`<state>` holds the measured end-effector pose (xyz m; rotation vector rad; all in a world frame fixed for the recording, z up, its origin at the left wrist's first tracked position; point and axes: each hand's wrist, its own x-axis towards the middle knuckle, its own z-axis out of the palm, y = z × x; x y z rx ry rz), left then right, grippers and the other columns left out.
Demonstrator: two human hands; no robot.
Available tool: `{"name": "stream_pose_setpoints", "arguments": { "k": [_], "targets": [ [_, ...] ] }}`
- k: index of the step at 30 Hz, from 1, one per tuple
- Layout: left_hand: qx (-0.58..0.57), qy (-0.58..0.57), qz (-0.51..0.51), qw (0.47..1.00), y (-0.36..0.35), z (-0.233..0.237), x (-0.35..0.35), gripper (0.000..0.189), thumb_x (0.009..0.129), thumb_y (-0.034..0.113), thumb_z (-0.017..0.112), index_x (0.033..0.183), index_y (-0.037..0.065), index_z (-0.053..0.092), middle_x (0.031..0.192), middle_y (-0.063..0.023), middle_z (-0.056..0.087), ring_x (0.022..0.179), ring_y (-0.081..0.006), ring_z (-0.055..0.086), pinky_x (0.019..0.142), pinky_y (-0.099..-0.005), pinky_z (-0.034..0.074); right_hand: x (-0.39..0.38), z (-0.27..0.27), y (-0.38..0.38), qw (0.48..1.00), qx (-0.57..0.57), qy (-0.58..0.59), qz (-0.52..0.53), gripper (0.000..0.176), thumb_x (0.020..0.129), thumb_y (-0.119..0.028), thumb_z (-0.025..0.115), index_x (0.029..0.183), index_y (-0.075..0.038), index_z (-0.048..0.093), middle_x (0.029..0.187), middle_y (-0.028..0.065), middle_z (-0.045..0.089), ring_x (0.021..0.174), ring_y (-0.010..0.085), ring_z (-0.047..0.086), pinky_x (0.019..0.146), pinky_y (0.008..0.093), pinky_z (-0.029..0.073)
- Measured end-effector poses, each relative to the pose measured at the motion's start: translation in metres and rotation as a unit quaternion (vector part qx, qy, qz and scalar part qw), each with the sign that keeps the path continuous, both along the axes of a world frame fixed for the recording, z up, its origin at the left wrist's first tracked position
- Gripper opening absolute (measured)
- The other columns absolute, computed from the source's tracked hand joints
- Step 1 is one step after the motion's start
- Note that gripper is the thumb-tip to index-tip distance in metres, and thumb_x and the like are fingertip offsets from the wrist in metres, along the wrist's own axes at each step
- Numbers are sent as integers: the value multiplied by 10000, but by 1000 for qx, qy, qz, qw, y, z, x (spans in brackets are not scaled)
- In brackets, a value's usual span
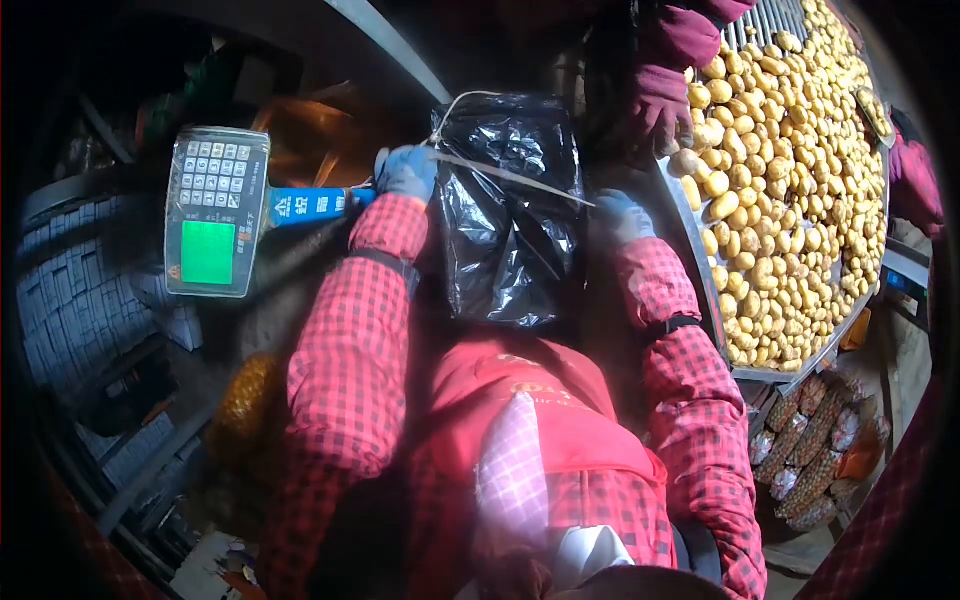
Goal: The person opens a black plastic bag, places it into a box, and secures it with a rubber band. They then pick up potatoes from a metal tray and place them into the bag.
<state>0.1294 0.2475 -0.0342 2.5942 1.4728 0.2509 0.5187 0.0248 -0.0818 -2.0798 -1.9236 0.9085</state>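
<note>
A package in shiny black plastic (510, 245) lies in front of me, between my two gloved hands. A thin pale strap (515, 177) stretches slantwise over its upper part. At the package's left edge, my left hand (406, 172), in a blue-grey glove, is closed on one end of the strap. My right hand (622, 216), gloved alike, is closed at the strap's other end, just off the right edge. From near my left hand a pale loop of cord (462, 103) curves over the package's top left corner. The fingertips of both hands are partly hidden.
A scale display (208, 262) with keypad and green screen stands at left on a blue arm (310, 204). At right, a metal sorting table (706, 292) carries many potatoes (780, 200). Another person's gloved hand (660, 108) touches its near edge. Filled net bags (805, 450) lie below.
</note>
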Motion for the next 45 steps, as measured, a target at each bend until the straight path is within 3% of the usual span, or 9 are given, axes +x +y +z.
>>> {"name": "stream_pose_setpoints", "arguments": {
  "k": [6,16,19,23,30,35,40,44,45],
  "targets": [
    [-37,238,28,970,70,72,54,250,993,243,542,1118,186,751,1162,-81,738,1127,-297,692,925,-471,553,-31,0,1,998,51,19,10,243,868,-224,666,1079,-122,731,1287,167,660,1177,379,632,964,464,535],
    [-453,7,107,885,-3,-124,-69,312,973,265,603,1228,100,675,1206,-233,707,1158,-384,673,948,-515,533,-36,14,-14,996,39,76,-38,211,887,-207,683,1068,-114,741,1283,156,665,1120,398,657,910,468,555],
    [-464,-108,282,833,-56,-24,-35,386,955,268,655,1277,55,659,1165,-166,735,1032,-311,707,846,-399,555,-33,31,-23,996,3,48,-77,238,827,-165,733,1060,-116,740,1314,144,648,1152,402,647,951,460,546],
    [-253,-67,144,954,-76,-123,-99,356,955,289,638,1259,107,674,1220,-229,692,1186,-398,659,979,-482,530,-34,1,-18,995,-72,32,-67,384,804,-131,767,1185,-136,718,1395,124,611,1235,382,616,1039,433,521],
    [-207,51,221,952,2,-25,-19,283,988,174,499,1174,94,696,1295,-230,659,1214,-417,629,996,-504,520,-63,-10,-5,996,61,26,-52,463,792,-149,751,1251,-146,693,1403,123,606,1224,370,618,1046,435,511],
    [-348,212,220,886,-11,-106,-56,338,1008,120,466,1277,47,658,1383,-211,625,1251,-386,619,1024,-445,517,-67,-5,0,995,65,38,-61,404,819,-116,711,1221,-153,699,1379,134,615,1206,383,622,1033,457,510],
    [-485,-342,354,723,-86,-63,-82,424,920,217,745,1269,3,637,1071,-93,659,747,-168,614,668,-253,504,-49,14,-9,995,-7,83,-57,349,835,-130,714,1183,-139,708,1367,141,621,1211,393,618,1021,456,517],
    [-533,-308,318,721,-114,-79,-92,620,887,388,783,1306,-35,607,1152,-151,682,855,-276,685,777,-337,559,-47,7,-23,992,21,110,-50,321,867,-155,689,1187,-143,714,1343,149,631,1210,384,621,1025,450,515],
    [-422,-108,246,866,-133,-53,-70,709,856,469,789,1314,-40,602,1184,-184,686,945,-331,694,859,-389,554,-49,13,-26,993,-14,109,-44,328,874,-134,667,1199,-144,712,1355,148,621,1228,375,612,1031,439,510]
  ]
}}
